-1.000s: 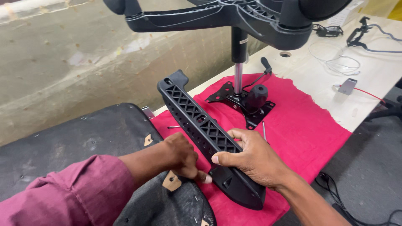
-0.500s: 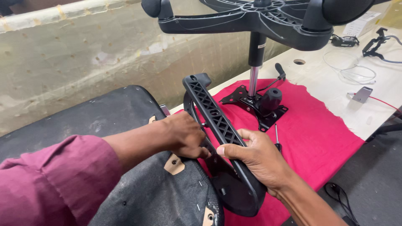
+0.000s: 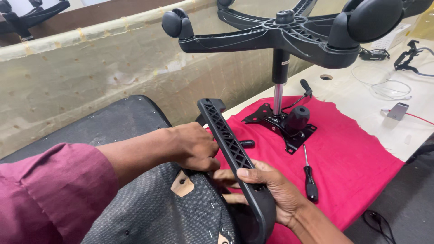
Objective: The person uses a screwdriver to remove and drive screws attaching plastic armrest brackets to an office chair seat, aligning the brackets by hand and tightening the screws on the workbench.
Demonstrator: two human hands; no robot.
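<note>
A long black ribbed plastic armrest bracket (image 3: pixel 228 140) stands on edge beside a black fabric seat cushion (image 3: pixel 172 212). My right hand (image 3: pixel 266 190) grips the bracket's near curved end, thumb on its top rib. My left hand (image 3: pixel 192 147), in a maroon sleeve, rests closed against the bracket's left side at the cushion's edge; what its fingers hold is hidden. A small brown tab (image 3: pixel 182 183) shows on the cushion just below that hand.
An upside-down black chair base with castors (image 3: pixel 289 34) stands on its gas column and mounting plate (image 3: pixel 285 124) on a red cloth (image 3: pixel 352 158). A screwdriver (image 3: pixel 309 178) lies on the cloth. Cables (image 3: pixel 384 83) and a metal clip (image 3: pixel 395 110) lie on the beige table.
The bracket has been turned up onto its edge and brought against the cushion. My left hand moved up along its side; the view shifted left and closer.
</note>
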